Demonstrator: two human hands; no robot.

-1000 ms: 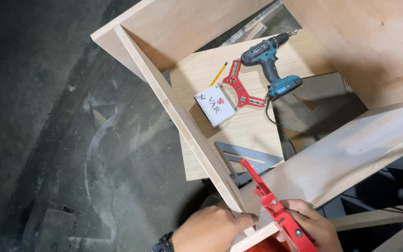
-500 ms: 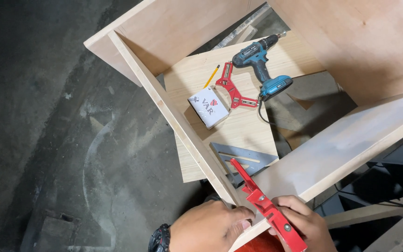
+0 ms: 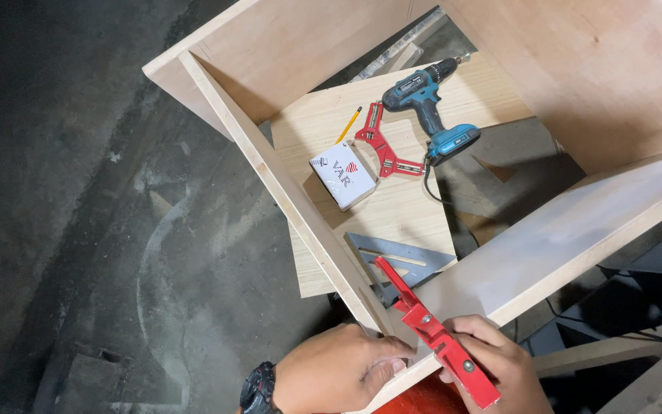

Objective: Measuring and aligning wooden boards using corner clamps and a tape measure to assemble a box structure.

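my left hand is pressed flat on the near corner of the plywood box at 6 o'clock, holding nothing, while my right hand is closed around the red corner clamp seated on that corner. inside the box, toward 12 o'clock, lie a blue drill, a second red clamp, a pencil and a small white box; a grey square sits just past the held clamp.

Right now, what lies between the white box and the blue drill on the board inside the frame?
In the head view, a red corner clamp lies between the white box and the blue drill, flat on the plywood board.
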